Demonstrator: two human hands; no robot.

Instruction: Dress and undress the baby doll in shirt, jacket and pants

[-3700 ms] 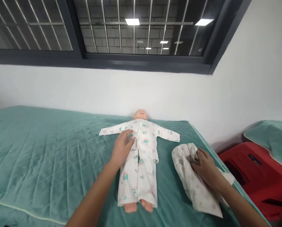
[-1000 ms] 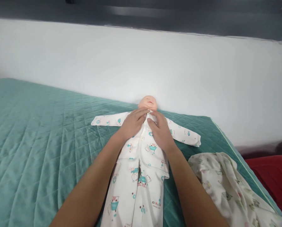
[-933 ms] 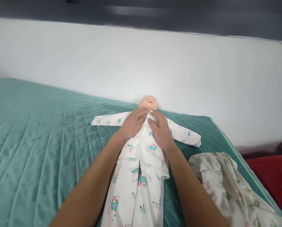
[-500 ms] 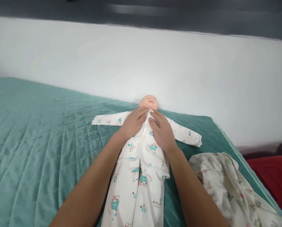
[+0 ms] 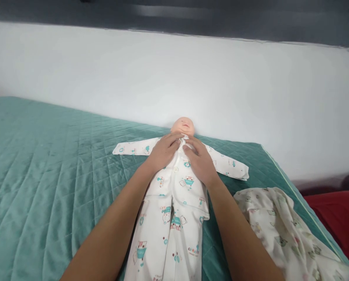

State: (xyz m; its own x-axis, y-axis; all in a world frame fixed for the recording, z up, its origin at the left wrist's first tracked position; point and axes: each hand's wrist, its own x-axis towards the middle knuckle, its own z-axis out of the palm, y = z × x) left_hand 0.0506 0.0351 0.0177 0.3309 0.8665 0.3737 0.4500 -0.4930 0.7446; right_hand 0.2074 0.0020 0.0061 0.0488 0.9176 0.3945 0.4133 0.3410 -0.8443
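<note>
A baby doll [image 5: 184,125] lies on its back, head toward the wall, in a white long-sleeved shirt [image 5: 189,191] and matching trousers [image 5: 157,242] with teal and red cartoon prints. Both sleeves stretch out sideways. At the collar, my left hand [image 5: 165,150] rests on the chest, its fingertips pinching the shirt's front edge. Opposite it, my right hand [image 5: 201,160] has its thumb and fingers closed on the other front edge. My fingers partly cover the top of the opening. Lower down, a button [image 5: 176,169] shows on the shirt front.
The doll lies on a teal quilted bedspread [image 5: 60,175] against a white wall [image 5: 133,78]. On the right, a crumpled white printed cloth [image 5: 280,226] lies near the bed's edge. A red object [image 5: 335,218] stands beyond that edge.
My hands stay at the collar, with only a slight shift of the fingers. The whole view has moved a little; the doll and clothes lie as before.
</note>
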